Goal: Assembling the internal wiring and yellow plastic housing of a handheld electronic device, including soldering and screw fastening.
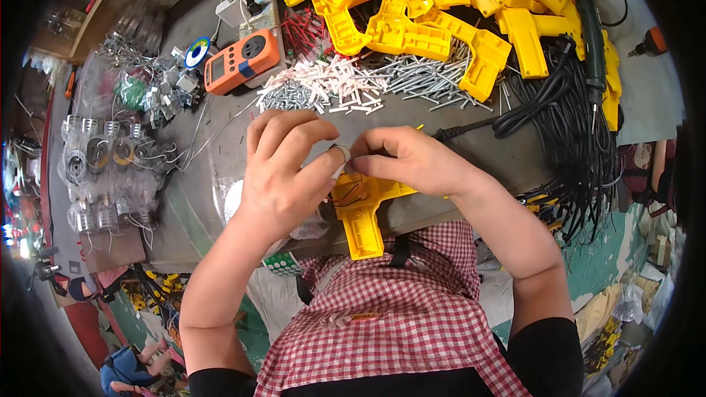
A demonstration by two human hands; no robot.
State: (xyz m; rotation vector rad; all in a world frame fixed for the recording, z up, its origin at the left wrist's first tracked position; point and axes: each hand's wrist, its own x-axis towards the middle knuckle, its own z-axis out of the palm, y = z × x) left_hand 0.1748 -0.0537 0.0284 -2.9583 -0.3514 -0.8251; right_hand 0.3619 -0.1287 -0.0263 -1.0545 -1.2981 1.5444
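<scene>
On the near edge of the bench lies a yellow pistol-shaped plastic housing half point(360, 224), its hollow inside facing up and its handle pointing towards me. Thin dark wires point(350, 192) run inside it. Above its left end my left hand point(283, 169) is curled, with fingertips meeting those of the other hand; something whitish shows at its fingers. From the right, my right hand point(412, 159) pinches thumb and forefinger together over the housing. What sits between the fingertips is too small and covered to make out.
Behind my hands lie a heap of screws point(434, 77), small white sleeves point(338, 81) and piled yellow housings point(412, 26). An orange meter point(243, 61) stands back left, near bagged metal parts point(110, 151). Black cables point(566, 140) and a hanging electric screwdriver point(590, 44) are right.
</scene>
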